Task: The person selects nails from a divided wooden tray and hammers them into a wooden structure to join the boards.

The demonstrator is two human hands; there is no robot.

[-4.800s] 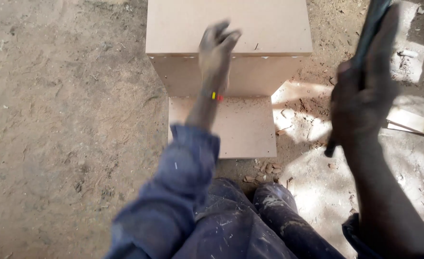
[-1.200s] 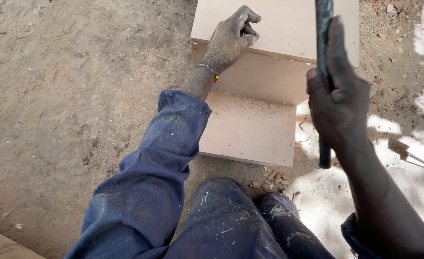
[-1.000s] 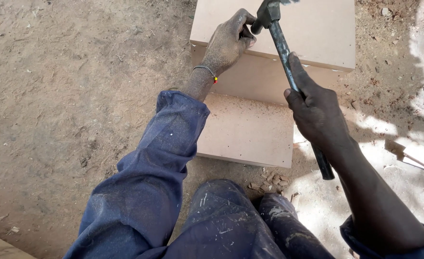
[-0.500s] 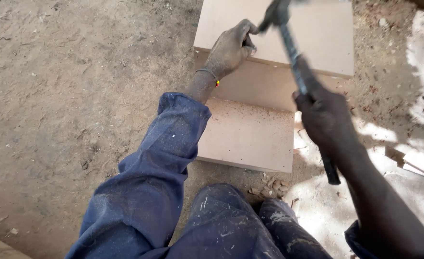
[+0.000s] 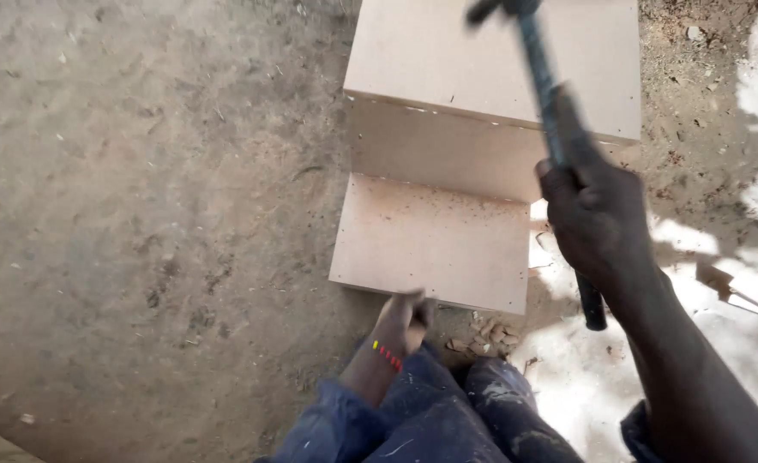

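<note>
Hammering step, I judge: the right hand [image 5: 598, 214] grips a dark hammer [image 5: 546, 103] raised over the fibreboard box [image 5: 448, 69] at twelve o'clock. The left hand [image 5: 403, 319], at six o'clock by the lower panel [image 5: 430, 240], looks empty; its grip is blurred. A blow calls for a square, aimed swing.

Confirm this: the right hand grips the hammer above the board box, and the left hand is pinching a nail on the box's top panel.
Not quite. The head view shows the left hand down near the knees, off the board box. The right hand does grip the hammer above it.

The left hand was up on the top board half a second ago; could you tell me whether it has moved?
Yes. The left hand has left the top board and come back toward the body, now beside the lower board's near edge.
</note>
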